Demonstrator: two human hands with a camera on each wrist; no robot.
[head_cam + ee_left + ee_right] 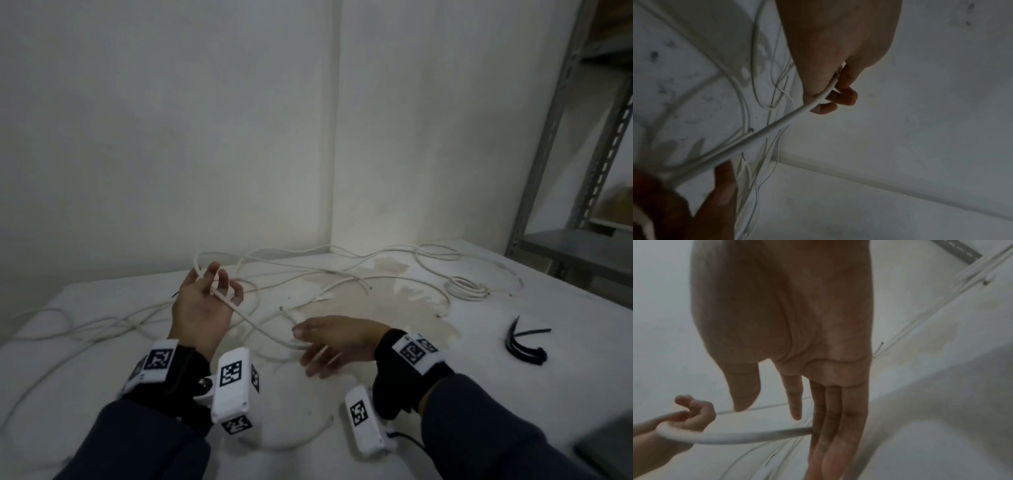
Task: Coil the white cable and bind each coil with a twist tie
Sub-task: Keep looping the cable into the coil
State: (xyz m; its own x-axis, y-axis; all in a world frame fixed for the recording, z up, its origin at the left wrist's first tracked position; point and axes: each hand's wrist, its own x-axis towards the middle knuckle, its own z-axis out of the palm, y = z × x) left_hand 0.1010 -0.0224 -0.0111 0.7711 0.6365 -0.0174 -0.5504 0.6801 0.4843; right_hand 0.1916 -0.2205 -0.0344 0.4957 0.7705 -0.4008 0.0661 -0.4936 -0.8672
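Note:
My left hand (214, 289) is raised over the table's left half, palm towards me, and pinches a white cable (253, 325) between curled fingers. In the left wrist view the same hand (830, 95) holds this cable (777, 128) at the fingertips. The cable sags down to my right hand (310, 347), whose fingers lie straight and point left. The right wrist view shows the right hand (818, 418) flat, with the cable (748, 437) passing behind its fingers. Black twist ties (524, 346) lie at the right. One finished coil (466, 289) rests at the back right.
Several loose white cables (342, 270) sprawl over the white table (428, 377), some trailing to the left edge (44, 329). A stain marks the table's middle. Walls meet in a corner behind. A grey metal shelf (561, 246) stands at the right.

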